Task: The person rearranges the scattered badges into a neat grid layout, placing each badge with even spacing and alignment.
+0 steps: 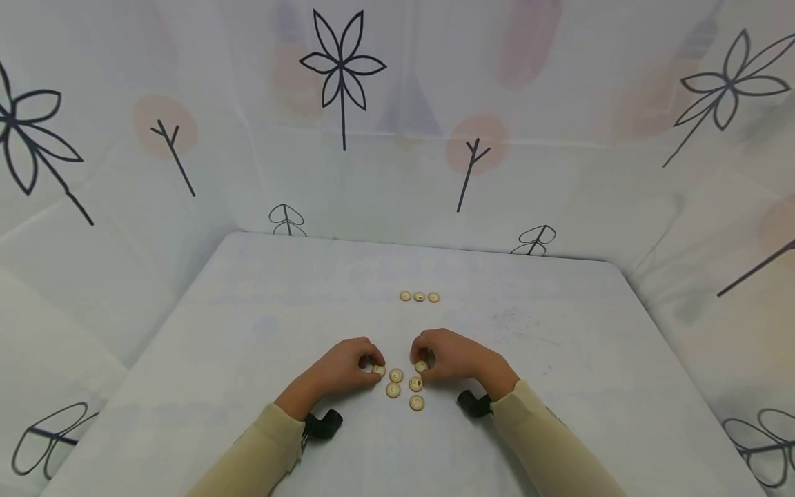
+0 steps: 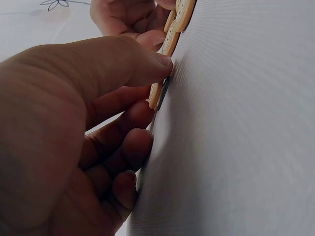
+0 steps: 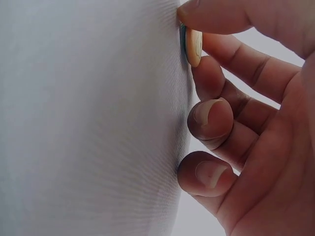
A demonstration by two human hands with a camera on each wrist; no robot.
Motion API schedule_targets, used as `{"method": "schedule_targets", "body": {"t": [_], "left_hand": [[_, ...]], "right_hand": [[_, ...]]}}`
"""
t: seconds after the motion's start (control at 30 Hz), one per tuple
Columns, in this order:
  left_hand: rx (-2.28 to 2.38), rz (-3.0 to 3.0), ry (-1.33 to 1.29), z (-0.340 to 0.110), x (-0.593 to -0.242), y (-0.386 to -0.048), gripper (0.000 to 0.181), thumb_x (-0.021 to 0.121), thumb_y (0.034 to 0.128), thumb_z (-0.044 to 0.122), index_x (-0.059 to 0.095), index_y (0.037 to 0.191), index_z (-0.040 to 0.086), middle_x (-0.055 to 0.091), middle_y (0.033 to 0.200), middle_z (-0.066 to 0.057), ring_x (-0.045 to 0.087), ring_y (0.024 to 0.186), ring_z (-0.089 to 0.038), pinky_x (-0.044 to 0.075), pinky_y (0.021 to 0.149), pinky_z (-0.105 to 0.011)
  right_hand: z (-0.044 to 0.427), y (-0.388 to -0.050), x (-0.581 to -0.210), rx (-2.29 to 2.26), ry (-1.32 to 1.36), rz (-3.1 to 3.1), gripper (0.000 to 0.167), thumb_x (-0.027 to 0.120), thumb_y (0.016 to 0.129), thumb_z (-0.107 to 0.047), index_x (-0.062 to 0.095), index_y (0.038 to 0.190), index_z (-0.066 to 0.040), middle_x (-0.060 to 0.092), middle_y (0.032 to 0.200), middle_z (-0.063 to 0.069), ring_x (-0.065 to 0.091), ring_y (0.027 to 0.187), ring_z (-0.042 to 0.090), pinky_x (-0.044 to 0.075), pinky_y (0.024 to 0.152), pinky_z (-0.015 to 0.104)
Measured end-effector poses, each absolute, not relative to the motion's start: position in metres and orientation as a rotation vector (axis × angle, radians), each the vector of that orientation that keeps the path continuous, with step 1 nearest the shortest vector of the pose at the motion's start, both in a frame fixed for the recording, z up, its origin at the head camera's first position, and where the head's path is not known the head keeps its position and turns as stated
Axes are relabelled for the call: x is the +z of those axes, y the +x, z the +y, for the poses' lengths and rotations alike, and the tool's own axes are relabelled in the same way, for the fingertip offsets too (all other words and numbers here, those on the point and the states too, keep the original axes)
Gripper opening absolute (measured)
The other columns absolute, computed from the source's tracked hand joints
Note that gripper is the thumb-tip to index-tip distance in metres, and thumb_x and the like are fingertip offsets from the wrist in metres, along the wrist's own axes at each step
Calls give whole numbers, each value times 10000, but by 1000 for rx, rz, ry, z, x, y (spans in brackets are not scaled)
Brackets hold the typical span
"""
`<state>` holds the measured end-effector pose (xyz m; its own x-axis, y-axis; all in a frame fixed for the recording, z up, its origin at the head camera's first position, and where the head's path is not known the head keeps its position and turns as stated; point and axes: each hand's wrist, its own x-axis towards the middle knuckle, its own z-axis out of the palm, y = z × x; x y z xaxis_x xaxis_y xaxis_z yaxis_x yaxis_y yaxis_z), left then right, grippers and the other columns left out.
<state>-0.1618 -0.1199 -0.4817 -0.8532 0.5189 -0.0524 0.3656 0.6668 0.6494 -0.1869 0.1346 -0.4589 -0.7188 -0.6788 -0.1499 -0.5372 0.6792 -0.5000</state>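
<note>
Pinching thumb-to-finger at the bench (image 1: pixel 528 310), the left grip (image 1: pixel 343 368) held the left disc (image 1: pixel 378 371) and the right grip (image 1: pixel 456 356) the right disc (image 1: pixel 422 366), while four loose discs (image 1: pixel 417 402), round with no long axis, lay between, slightly nearer the person, two closer to each side.

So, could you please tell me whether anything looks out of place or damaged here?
Only something minor: faint pinkish marks on the white tabletop, beyond and to the right of the right hand, look like stains against the pale surface. The far three discs form a neat row; nothing appears spilled or broken.
</note>
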Motion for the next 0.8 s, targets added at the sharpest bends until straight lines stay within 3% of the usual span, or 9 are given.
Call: {"method": "schedule_targets", "body": {"t": [0.8], "left_hand": [[977, 2646, 772, -121, -481, -162, 105, 726, 854, 249, 702, 952, 219, 583, 862, 105, 513, 782, -79, 438, 725, -240]], "right_hand": [[131, -200, -453, -639, -915, 2626, 163, 673, 778, -149, 653, 903, -252, 566, 879, -111, 517, 803, 110, 435, 731, 292]]}}
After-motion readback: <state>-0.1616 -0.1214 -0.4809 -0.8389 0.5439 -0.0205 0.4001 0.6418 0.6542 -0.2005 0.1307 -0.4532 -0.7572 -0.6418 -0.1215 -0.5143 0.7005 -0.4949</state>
